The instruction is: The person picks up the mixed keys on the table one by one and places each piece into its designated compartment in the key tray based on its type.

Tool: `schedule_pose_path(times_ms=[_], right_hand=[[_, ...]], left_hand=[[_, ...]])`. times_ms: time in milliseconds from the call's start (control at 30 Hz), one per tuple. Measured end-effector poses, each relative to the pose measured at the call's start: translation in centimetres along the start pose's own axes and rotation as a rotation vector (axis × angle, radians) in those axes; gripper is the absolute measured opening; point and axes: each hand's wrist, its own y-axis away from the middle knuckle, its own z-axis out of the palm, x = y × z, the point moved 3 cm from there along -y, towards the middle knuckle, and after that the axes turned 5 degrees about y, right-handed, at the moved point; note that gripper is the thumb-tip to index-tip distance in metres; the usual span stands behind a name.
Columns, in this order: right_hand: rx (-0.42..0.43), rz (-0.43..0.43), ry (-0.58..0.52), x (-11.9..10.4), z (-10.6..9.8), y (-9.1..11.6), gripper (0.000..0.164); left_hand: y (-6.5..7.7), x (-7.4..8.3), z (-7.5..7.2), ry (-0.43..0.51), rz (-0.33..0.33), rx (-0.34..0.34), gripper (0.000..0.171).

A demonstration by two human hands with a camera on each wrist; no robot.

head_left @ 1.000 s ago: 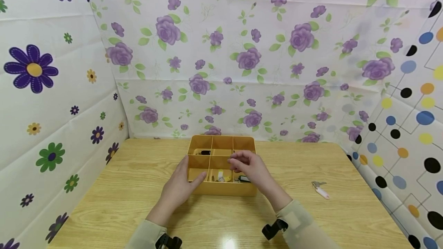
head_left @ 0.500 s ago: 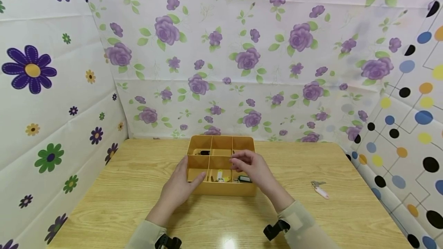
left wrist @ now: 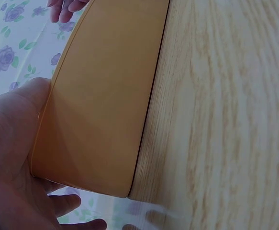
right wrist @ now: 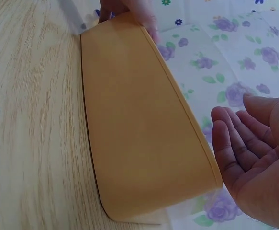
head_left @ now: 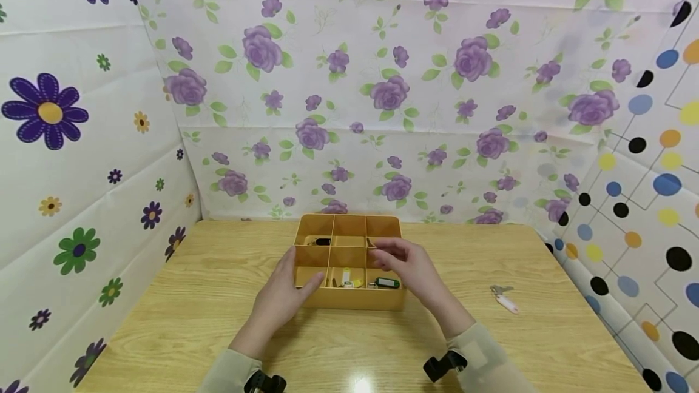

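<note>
A yellow-orange six-compartment organizer box [head_left: 354,299] stands on the wooden table. My left hand [head_left: 281,290] rests at its front left corner, thumb over the front rim and the other fingers along the left side. Above the right compartments hovers my right hand [head_left: 406,265], its fingers loosely bent with nothing between them, as the right wrist view shows. A green-tagged key [head_left: 386,282] lies in the front right compartment. In the front middle one is a yellow-tagged key [head_left: 347,278]. A black-tagged key [head_left: 322,241] sits at the back left. The right hand partly hides the back right compartment.
On the table to the right lies a key with a white and pink tag [head_left: 506,303]. Floral cloth [head_left: 327,138] hangs behind the table's back edge. More patterned cloth walls stand at the left and right.
My right hand has shifted slightly to the right, uncovering more of the green-tagged key. The left hand and the box keep their places.
</note>
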Motion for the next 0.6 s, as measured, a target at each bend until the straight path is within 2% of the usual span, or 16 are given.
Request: schedule_pose_path(times_ms=[400, 600], right_hand=[[0.039, 0.001, 0.027, 0.8, -2.1, 1.0, 0.041], [0.061, 0.014, 0.015, 1.3, -3.4, 1.6, 0.038]], left_hand=[[0.0, 0.0, -0.1, -0.012, 0.009, -0.003, 0.118], [0.2, 0.0, -0.2, -0.004, 0.013, 0.002, 0.12]])
